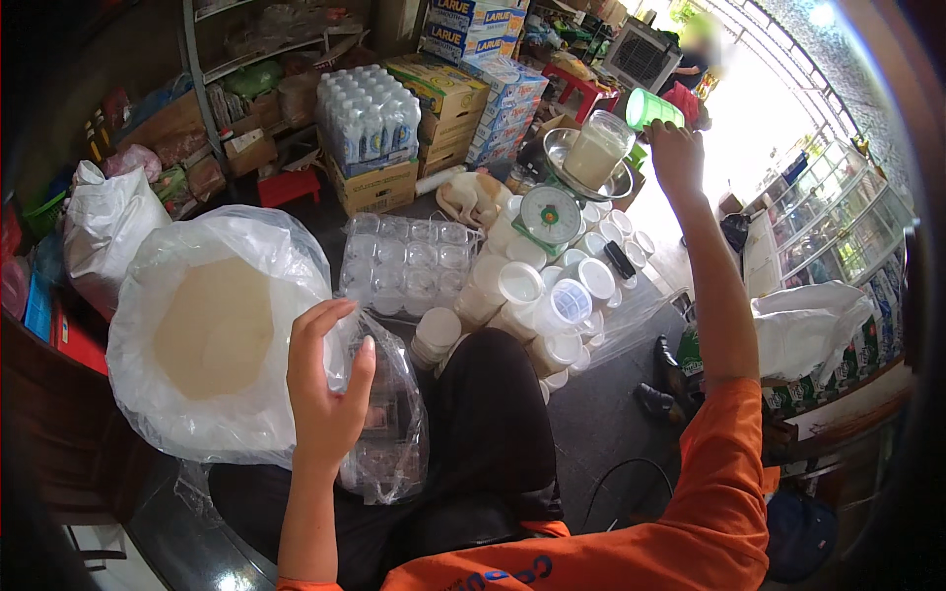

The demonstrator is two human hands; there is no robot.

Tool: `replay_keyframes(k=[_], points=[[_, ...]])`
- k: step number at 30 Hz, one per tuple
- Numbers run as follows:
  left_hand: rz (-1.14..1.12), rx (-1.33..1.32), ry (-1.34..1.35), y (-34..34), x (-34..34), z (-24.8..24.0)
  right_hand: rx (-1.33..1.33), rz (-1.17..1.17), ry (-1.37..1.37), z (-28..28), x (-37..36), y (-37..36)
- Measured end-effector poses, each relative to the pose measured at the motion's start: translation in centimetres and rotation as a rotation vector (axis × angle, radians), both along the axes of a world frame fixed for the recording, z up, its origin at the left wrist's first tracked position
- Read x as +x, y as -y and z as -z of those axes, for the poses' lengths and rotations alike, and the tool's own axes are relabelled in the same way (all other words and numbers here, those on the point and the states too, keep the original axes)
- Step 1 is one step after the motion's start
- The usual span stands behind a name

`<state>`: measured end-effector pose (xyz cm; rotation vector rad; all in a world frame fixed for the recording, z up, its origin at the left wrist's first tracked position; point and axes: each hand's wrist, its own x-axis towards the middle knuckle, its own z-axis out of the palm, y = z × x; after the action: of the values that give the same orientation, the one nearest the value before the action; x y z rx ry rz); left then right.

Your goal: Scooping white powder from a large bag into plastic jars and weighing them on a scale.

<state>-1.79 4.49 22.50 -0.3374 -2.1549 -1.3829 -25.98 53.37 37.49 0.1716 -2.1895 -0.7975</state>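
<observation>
My right hand is raised at the upper right, its fingers closed on a light green plastic cup. The cup is tipped on its side just above a clear jar holding beige powder. That jar rests in the metal pan of a green dial scale. My left hand holds nothing, thumb and fingers apart. It hovers beside a large white plastic-lined sack, in front of its right edge. Beige powder fills the sack's mouth.
White-lidded jars crowd around the scale, a black object on them. Left of them are wrapped clear jars. A dog lies curled before stacked cartons and bottles. A person is farther back.
</observation>
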Motion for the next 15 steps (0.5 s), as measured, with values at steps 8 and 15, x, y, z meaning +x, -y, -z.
replay_keyframes(k=[8,15], points=[[-0.016,0.045,0.053,0.3,0.2,-0.2,-0.756,-0.545,0.135,2.8,10.0,15.3],[0.214,0.416,0.297,-1.0,4.0,-1.4,-0.68,-1.006,0.33,9.2,20.1,30.4]])
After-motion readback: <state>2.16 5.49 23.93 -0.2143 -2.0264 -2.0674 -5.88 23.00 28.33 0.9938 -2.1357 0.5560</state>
